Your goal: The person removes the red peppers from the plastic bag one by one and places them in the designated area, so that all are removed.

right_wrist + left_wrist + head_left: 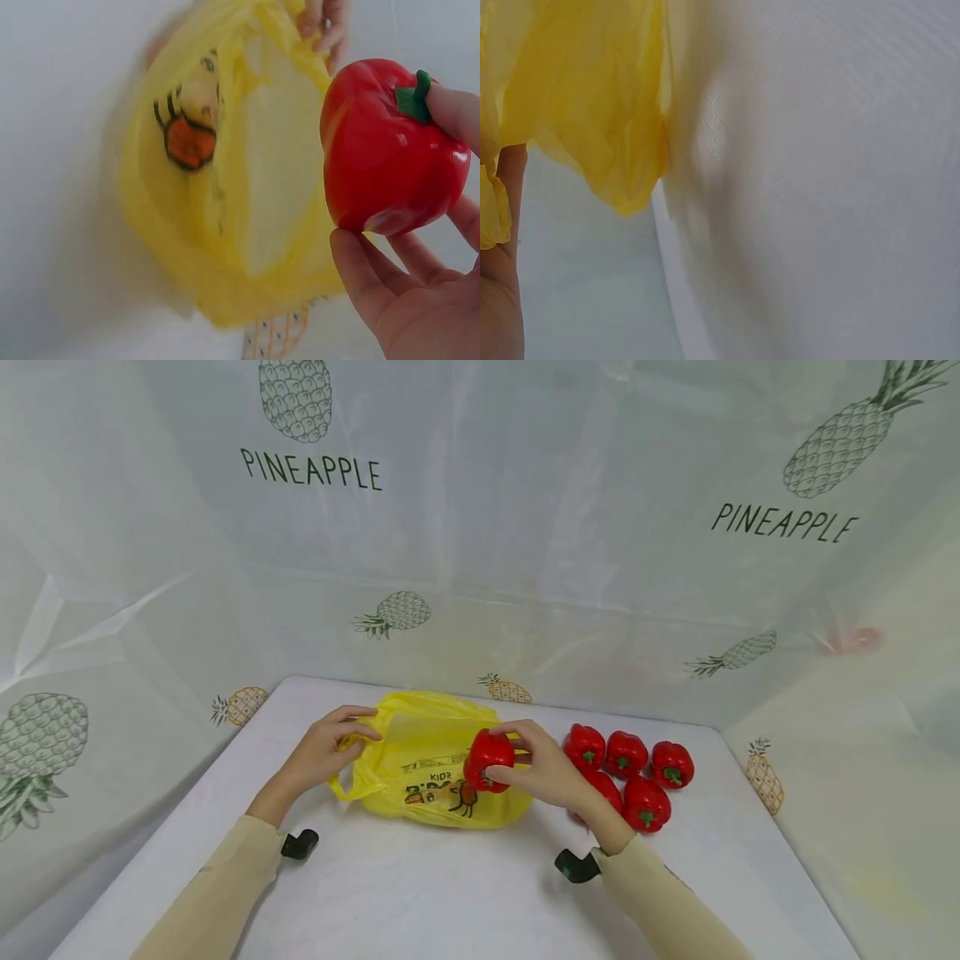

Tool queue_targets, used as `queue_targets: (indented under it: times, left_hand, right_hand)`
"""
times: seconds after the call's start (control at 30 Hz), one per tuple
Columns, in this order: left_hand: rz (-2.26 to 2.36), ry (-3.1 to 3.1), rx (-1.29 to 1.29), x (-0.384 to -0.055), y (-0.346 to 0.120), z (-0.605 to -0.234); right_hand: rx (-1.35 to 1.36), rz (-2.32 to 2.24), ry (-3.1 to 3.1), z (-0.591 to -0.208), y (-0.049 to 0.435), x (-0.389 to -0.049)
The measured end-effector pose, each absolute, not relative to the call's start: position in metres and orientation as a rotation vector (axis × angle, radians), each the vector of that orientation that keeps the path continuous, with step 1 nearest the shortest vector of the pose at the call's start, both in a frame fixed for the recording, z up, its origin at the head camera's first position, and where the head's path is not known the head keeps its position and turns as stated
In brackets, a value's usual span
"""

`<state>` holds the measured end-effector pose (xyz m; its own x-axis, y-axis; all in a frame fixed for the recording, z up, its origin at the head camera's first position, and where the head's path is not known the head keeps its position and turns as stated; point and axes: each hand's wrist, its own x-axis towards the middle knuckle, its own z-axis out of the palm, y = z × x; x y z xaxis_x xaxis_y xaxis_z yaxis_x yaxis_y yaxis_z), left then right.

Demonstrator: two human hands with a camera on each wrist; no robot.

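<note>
In the head view my right hand [553, 770] holds a glossy red bell pepper [490, 762] over the yellow plastic bag [427, 758]. The right wrist view shows the thumb beside the pepper's green stem [414, 97], with the fingers supporting the opposite end. My left hand [327, 750] grips the bag's left edge near a handle loop. Close up in the left wrist view, thin yellow plastic [592, 97] drapes over part of that hand [499, 285]. The bag lies on its side with its mouth spread, and dark printing and a cartoon mark its front.
Several more red bell peppers [626, 754] sit clustered on the white table [420, 893], to the right of my right hand. Behind the table hangs a pale sheet [525, 568] printed with pineapples. A black wrist mount [577, 865] sticks out from the right sleeve.
</note>
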<state>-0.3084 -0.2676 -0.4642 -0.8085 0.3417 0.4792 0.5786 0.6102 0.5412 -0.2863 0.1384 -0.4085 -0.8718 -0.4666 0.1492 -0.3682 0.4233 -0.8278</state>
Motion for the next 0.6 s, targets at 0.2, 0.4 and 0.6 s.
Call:
queue_targets:
  times: [0.2,0.4,0.6]
  left_hand:
    - [-1.01,-2.525,-0.723,-0.309,-0.269,-0.464]
    - [-1.0,-2.527,-0.719,-0.308,-0.269,-0.464]
    - [-0.994,-2.534,-0.712,-0.307,-0.269,-0.461]
  right_hand:
    - [-0.737,-1.439,2.682,-0.399,0.195,-0.281]
    - [-0.675,-1.355,2.826,-0.389,0.25,-0.272]
    - [-0.631,-1.301,2.918,-0.387,0.302,-0.262]
